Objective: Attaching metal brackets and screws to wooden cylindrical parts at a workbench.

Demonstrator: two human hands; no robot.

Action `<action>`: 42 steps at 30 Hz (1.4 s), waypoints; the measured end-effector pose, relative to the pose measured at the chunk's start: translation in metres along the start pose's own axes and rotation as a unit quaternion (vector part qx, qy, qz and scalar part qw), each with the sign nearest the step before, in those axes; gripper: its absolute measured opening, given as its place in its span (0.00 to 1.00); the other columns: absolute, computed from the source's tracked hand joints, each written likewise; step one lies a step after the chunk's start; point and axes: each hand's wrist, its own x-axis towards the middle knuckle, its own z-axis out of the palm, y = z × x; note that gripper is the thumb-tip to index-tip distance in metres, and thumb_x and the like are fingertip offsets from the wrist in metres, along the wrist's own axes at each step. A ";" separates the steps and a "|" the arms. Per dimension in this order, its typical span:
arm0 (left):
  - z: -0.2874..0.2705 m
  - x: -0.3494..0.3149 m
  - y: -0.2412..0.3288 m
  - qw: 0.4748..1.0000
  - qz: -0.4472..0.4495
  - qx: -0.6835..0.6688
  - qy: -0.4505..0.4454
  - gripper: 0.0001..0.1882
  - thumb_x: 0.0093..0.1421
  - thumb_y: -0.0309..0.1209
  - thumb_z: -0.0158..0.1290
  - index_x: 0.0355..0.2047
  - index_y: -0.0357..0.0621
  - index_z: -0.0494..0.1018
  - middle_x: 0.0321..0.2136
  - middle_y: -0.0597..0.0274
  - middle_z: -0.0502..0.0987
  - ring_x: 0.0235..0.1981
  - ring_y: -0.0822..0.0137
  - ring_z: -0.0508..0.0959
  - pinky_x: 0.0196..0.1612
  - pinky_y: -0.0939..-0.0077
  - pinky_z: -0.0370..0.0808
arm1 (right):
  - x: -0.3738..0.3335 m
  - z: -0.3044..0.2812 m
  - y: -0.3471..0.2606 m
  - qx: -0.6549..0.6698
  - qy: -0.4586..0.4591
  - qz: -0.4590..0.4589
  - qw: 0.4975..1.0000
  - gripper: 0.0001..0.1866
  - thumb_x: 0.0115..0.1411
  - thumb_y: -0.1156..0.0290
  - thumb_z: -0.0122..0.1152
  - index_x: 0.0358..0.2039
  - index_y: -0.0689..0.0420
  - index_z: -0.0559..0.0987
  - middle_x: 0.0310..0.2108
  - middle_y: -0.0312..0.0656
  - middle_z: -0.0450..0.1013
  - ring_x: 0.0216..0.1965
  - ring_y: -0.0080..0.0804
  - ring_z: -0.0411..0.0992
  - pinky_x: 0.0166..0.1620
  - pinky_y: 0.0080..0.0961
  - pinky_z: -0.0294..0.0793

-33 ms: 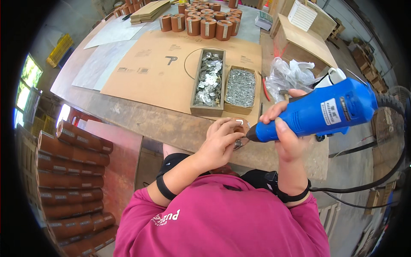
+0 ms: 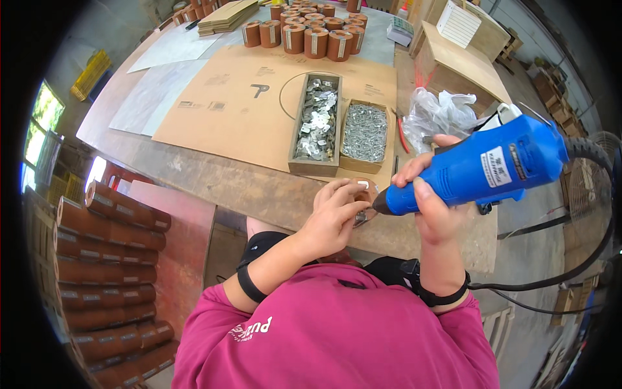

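At the near table edge a brown cylinder (image 2: 370,192) with a pale hollow top is partly hidden by my left hand (image 2: 334,214). The fingers of that hand curl over it, and a small white tab (image 2: 363,185) shows by the fingertips. My right hand (image 2: 433,198) is wrapped round a blue corded electric screwdriver (image 2: 492,165). Its black nose points left at the cylinder, close to my left fingertips; whether the tip touches is hidden. Beyond the cylinder stand a long box of metal tabs (image 2: 316,123) and a carton of screws (image 2: 364,133).
Many brown cylinders (image 2: 315,42) stand at the table's far side. Cardboard (image 2: 220,97) lies under the boxes. A clear plastic bag (image 2: 440,113) sits at right beside a red-handled tool (image 2: 404,135). Long brown rolls (image 2: 107,266) are stacked at left. The black cable (image 2: 557,282) loops at right.
The rear of the electric screwdriver has shifted slightly left and down in my right hand. My left hand looks much the same.
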 end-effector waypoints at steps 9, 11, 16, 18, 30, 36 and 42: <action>0.008 -0.008 -0.002 0.999 -0.028 -0.002 0.021 0.17 0.42 0.17 0.47 0.36 0.44 0.72 0.47 0.58 0.65 0.50 0.49 0.60 0.50 0.58 0.56 | -0.001 0.006 0.008 -0.053 0.001 0.018 0.998 0.29 0.45 0.85 0.54 0.49 0.64 0.56 0.27 0.40 0.67 0.29 0.24 0.68 0.35 0.21 0.69; 0.008 -0.008 -0.003 0.999 -0.028 -0.004 0.021 0.17 0.43 0.17 0.47 0.36 0.43 0.72 0.48 0.58 0.65 0.50 0.50 0.60 0.50 0.58 0.55 | -0.002 0.005 0.011 -0.076 -0.001 0.010 0.997 0.29 0.45 0.84 0.54 0.49 0.64 0.56 0.27 0.40 0.67 0.29 0.23 0.68 0.35 0.20 0.68; 0.007 -0.009 -0.003 0.999 -0.033 0.000 0.016 0.17 0.42 0.20 0.50 0.36 0.44 0.72 0.48 0.57 0.64 0.51 0.50 0.59 0.50 0.58 0.55 | -0.003 0.007 0.010 -0.089 -0.007 0.027 0.996 0.28 0.45 0.82 0.49 0.49 0.62 0.55 0.24 0.44 0.66 0.27 0.32 0.68 0.35 0.30 0.69; 0.007 -0.009 -0.002 0.999 -0.037 0.000 0.010 0.17 0.42 0.21 0.52 0.36 0.44 0.71 0.48 0.57 0.64 0.51 0.49 0.59 0.51 0.58 0.54 | -0.002 0.007 0.010 -0.081 -0.008 0.040 0.996 0.28 0.45 0.82 0.49 0.49 0.62 0.55 0.24 0.44 0.66 0.27 0.31 0.67 0.36 0.30 0.69; 0.016 -0.007 -0.010 0.998 -0.053 0.028 0.037 0.30 0.34 0.33 0.65 0.40 0.43 0.68 0.51 0.41 0.56 0.49 0.47 0.62 0.52 0.55 0.58 | 0.001 0.011 0.021 -0.053 -0.008 0.042 0.998 0.25 0.43 0.84 0.54 0.44 0.65 0.61 0.28 0.40 0.68 0.29 0.21 0.68 0.32 0.18 0.68; 0.024 -0.008 -0.013 0.994 -0.091 -0.048 0.028 0.22 0.33 0.28 0.64 0.31 0.43 0.68 0.51 0.41 0.55 0.52 0.39 0.58 0.52 0.57 0.60 | 0.002 0.012 0.022 -0.053 0.006 0.041 0.998 0.25 0.43 0.84 0.55 0.44 0.65 0.62 0.28 0.39 0.68 0.29 0.22 0.69 0.33 0.18 0.69; 0.027 -0.007 -0.014 0.991 -0.093 -0.079 0.049 0.21 0.33 0.24 0.63 0.29 0.41 0.68 0.50 0.42 0.58 0.42 0.50 0.69 0.47 0.62 0.66 | 0.001 0.012 0.021 -0.068 -0.027 0.066 0.995 0.27 0.46 0.80 0.52 0.47 0.61 0.56 0.25 0.42 0.66 0.28 0.30 0.67 0.35 0.27 0.68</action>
